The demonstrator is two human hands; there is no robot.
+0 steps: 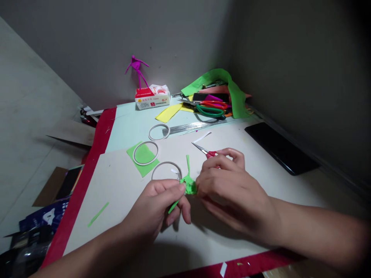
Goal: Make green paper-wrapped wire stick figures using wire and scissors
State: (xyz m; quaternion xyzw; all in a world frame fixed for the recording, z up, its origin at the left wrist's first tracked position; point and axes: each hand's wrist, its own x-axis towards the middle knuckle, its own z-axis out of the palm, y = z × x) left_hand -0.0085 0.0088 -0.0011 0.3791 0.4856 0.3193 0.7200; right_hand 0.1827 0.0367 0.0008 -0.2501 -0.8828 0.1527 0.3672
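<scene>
Head: green paper (189, 185) between hands (162, 199) (232, 189)

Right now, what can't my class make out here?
In the head view:
Right hand: how it meets the green paper, hidden by its own bulk.
Nearer scissors: part of the handles, behind that hand.
Nearest ring: its near edge, behind the left hand.
Packet: fine print, too small.

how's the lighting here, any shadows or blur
Head view: dim overall, the top right corner nearly black; soft shadows on the pale work surface below the left hand and right hand; the right forearm blurs toward the picture's right edge.
</scene>
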